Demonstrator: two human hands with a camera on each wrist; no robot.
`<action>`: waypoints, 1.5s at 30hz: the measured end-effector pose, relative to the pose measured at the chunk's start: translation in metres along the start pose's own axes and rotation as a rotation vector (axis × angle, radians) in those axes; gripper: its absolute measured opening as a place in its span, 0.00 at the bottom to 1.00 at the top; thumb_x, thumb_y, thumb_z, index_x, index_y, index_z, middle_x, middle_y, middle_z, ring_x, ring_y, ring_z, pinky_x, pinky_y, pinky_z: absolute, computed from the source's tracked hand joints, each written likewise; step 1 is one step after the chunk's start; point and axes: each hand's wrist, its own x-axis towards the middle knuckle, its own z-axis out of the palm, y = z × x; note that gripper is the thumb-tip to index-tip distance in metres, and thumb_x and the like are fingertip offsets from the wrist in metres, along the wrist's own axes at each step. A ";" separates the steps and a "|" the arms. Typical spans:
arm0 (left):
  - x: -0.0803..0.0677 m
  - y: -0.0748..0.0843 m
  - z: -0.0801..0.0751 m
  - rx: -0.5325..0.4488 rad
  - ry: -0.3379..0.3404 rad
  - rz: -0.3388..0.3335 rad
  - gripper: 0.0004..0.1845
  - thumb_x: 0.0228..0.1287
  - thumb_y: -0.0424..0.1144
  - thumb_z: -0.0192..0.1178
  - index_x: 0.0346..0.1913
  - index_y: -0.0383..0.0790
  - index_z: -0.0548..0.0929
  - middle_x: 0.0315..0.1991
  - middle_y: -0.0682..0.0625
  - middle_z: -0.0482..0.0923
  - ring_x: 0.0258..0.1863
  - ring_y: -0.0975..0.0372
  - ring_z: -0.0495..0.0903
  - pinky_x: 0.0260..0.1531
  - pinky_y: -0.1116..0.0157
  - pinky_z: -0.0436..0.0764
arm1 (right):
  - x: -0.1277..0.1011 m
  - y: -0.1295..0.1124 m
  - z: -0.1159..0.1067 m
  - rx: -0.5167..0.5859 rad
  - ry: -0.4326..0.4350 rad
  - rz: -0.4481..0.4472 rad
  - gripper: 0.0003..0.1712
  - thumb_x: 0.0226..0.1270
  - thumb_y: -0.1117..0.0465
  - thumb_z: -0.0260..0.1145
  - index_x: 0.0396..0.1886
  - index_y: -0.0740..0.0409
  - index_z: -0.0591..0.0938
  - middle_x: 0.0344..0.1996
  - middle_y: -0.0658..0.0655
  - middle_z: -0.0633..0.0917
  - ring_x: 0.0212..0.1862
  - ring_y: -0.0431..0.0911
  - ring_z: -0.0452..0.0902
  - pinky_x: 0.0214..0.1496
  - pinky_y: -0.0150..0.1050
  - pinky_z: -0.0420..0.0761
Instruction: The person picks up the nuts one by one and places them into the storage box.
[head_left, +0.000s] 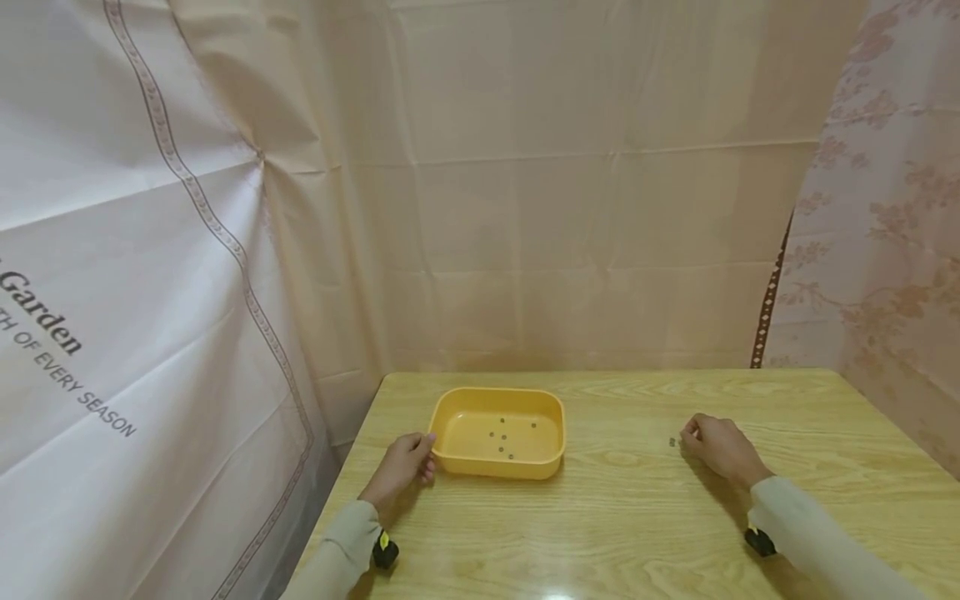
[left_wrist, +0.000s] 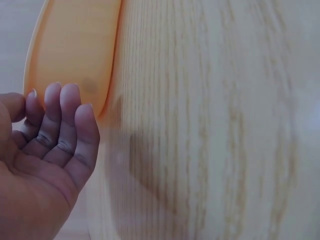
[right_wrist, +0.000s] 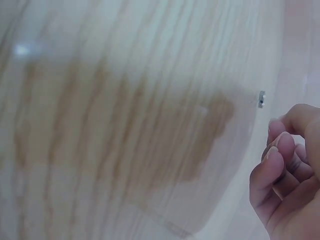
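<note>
Far left, a white cloth sheet printed with dark lettering [head_left: 112, 208] hangs in folds, the word "Garden" readable on it. Now in comes a pale long sleeve [head_left: 345, 533] with a small black device with a yellow mark [head_left: 386, 551] at the wrist, and there's the left hand [head_left: 401, 467]: thumb and forefinger pinch the rim at the near-left side, the other fingers loosely bent alongside. What they're pinching is a yellow, rounded-rectangular, open basin [head_left: 495, 471], sitting upright on the left half of a pale yellow wood-grain tabletop [head_left: 615, 517]. Inside it, six tiny dark metallic pieces [head_left: 504, 437] lie scattered across the floor, well apart from the walls for the most part. Behind, a creased beige cloth [head_left: 562, 167] covers the back. Across to the right, well clear of the basin, more tiny grey metallic bits [head_left: 672, 442] lie on the wood, too small to count surely. Just beside them, the right hand [head_left: 720, 446]! Fingers bent inward, thumb close to the forefinger, a narrow gap at most; whether anything sits between the tips, I cannot tell. Far right, a pale cloth with dusty-pink blossom branches [head_left: 900, 208] closes the side.
</note>
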 end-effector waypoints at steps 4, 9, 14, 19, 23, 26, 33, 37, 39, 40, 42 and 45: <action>-0.001 0.001 0.001 -0.003 0.004 0.004 0.20 0.84 0.46 0.50 0.40 0.30 0.77 0.30 0.42 0.79 0.25 0.60 0.79 0.28 0.66 0.82 | 0.002 -0.006 0.000 0.004 0.011 -0.007 0.10 0.77 0.63 0.58 0.38 0.64 0.81 0.26 0.50 0.82 0.23 0.42 0.71 0.23 0.37 0.72; -0.001 0.002 0.001 -0.001 0.004 0.007 0.19 0.84 0.45 0.49 0.39 0.30 0.77 0.30 0.41 0.79 0.24 0.60 0.78 0.28 0.65 0.82 | 0.002 -0.016 0.000 0.024 0.020 -0.014 0.09 0.78 0.63 0.58 0.39 0.64 0.81 0.25 0.50 0.83 0.22 0.42 0.70 0.22 0.36 0.71; -0.002 0.001 0.001 0.008 -0.010 0.023 0.20 0.84 0.45 0.48 0.40 0.30 0.77 0.29 0.42 0.79 0.24 0.60 0.78 0.27 0.66 0.82 | 0.004 -0.026 -0.002 0.040 0.026 -0.038 0.09 0.78 0.63 0.59 0.41 0.64 0.81 0.25 0.50 0.82 0.21 0.40 0.70 0.22 0.35 0.72; 0.000 0.000 0.000 -0.018 -0.009 0.008 0.20 0.84 0.46 0.49 0.40 0.31 0.76 0.29 0.44 0.78 0.24 0.61 0.78 0.27 0.67 0.81 | 0.009 -0.032 -0.003 0.064 0.025 -0.062 0.09 0.79 0.63 0.59 0.42 0.66 0.81 0.23 0.50 0.82 0.20 0.40 0.70 0.21 0.34 0.71; 0.000 0.001 0.000 -0.014 0.003 0.002 0.19 0.84 0.46 0.50 0.40 0.31 0.77 0.30 0.43 0.79 0.25 0.61 0.78 0.27 0.66 0.80 | 0.010 -0.038 -0.003 0.080 0.037 -0.082 0.10 0.78 0.62 0.59 0.42 0.66 0.81 0.21 0.50 0.82 0.17 0.39 0.67 0.18 0.33 0.67; -0.001 0.002 -0.001 -0.015 0.008 -0.001 0.19 0.84 0.45 0.50 0.40 0.31 0.77 0.30 0.42 0.79 0.25 0.61 0.78 0.27 0.66 0.80 | 0.011 -0.043 -0.002 0.080 0.049 -0.096 0.10 0.78 0.62 0.59 0.41 0.65 0.81 0.20 0.50 0.81 0.17 0.38 0.64 0.18 0.33 0.66; -0.001 0.002 -0.001 -0.010 0.002 0.007 0.19 0.84 0.45 0.49 0.40 0.31 0.77 0.29 0.43 0.78 0.24 0.61 0.78 0.27 0.66 0.81 | 0.015 -0.052 0.002 0.079 0.052 -0.099 0.08 0.78 0.62 0.62 0.41 0.63 0.82 0.20 0.51 0.80 0.17 0.38 0.63 0.20 0.34 0.67; -0.002 0.002 0.000 0.002 -0.003 0.016 0.20 0.84 0.47 0.50 0.39 0.31 0.76 0.29 0.43 0.78 0.24 0.61 0.78 0.27 0.66 0.81 | 0.016 -0.058 0.003 0.098 0.039 -0.107 0.08 0.78 0.62 0.62 0.42 0.64 0.82 0.21 0.51 0.80 0.18 0.38 0.63 0.20 0.34 0.67; -0.002 0.002 0.000 0.009 -0.002 0.019 0.20 0.84 0.47 0.50 0.39 0.31 0.76 0.29 0.43 0.78 0.24 0.61 0.78 0.27 0.66 0.81 | 0.016 -0.061 0.003 0.105 0.040 -0.112 0.08 0.78 0.62 0.62 0.42 0.64 0.82 0.20 0.52 0.79 0.18 0.38 0.63 0.20 0.34 0.67; -0.002 0.002 0.000 0.003 0.000 0.017 0.21 0.83 0.47 0.50 0.39 0.31 0.77 0.29 0.42 0.78 0.24 0.61 0.78 0.27 0.65 0.81 | 0.017 -0.063 0.003 0.107 0.043 -0.117 0.08 0.78 0.63 0.62 0.42 0.64 0.82 0.20 0.52 0.79 0.18 0.38 0.63 0.20 0.34 0.67; -0.001 0.001 0.000 -0.003 0.003 0.014 0.21 0.83 0.48 0.51 0.39 0.31 0.77 0.29 0.42 0.78 0.24 0.61 0.78 0.27 0.65 0.81 | 0.018 -0.066 0.003 0.105 0.051 -0.125 0.08 0.78 0.63 0.62 0.42 0.64 0.82 0.19 0.52 0.79 0.17 0.38 0.62 0.20 0.34 0.67; 0.000 -0.001 0.000 -0.003 0.008 0.009 0.21 0.83 0.48 0.51 0.40 0.31 0.77 0.30 0.41 0.79 0.24 0.60 0.78 0.27 0.65 0.81 | 0.019 -0.071 0.004 0.113 0.058 -0.136 0.08 0.79 0.62 0.62 0.41 0.63 0.82 0.19 0.52 0.79 0.17 0.37 0.62 0.20 0.34 0.67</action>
